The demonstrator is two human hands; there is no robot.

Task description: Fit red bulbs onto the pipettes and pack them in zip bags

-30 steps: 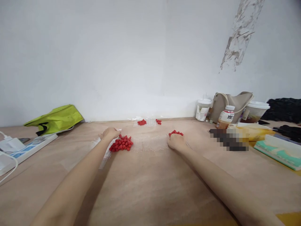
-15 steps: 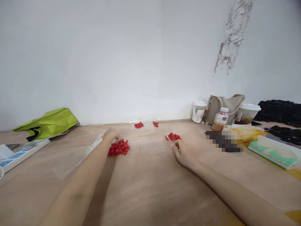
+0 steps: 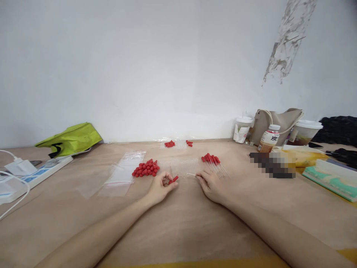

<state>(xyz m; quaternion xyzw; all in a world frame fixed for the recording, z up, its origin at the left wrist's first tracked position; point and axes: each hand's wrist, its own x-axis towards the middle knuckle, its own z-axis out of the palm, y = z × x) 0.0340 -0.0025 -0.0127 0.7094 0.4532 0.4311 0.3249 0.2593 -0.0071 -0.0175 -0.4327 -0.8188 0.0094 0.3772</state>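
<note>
My left hand (image 3: 161, 187) pinches a red rubber dropper bulb (image 3: 173, 179) at the front of the glass tubes. Facing it, my right hand (image 3: 209, 183) grips a thin clear glass dropper tube (image 3: 191, 175), its end pointing left toward the bulb; the two are apart. Behind the hands lies a row of clear glass tubes (image 3: 181, 167). A pile of red bulbs (image 3: 146, 168) sits to the left of that row. Just beyond my right hand, several glass droppers with red bulbs fitted (image 3: 211, 160) lie side by side.
Clear plastic zip bags (image 3: 119, 175) lie left of the pile. More red bulbs (image 3: 169, 144) and tubes rest by the wall. A power strip (image 3: 39, 176) and green bag (image 3: 72, 139) are at left; a bottle (image 3: 269, 138), cups and a tissue pack (image 3: 330, 179) at right.
My left hand has come back from beyond the bulb pile to the middle, now with a red bulb. My right hand has left the fitted droppers and now has a bare tube.
</note>
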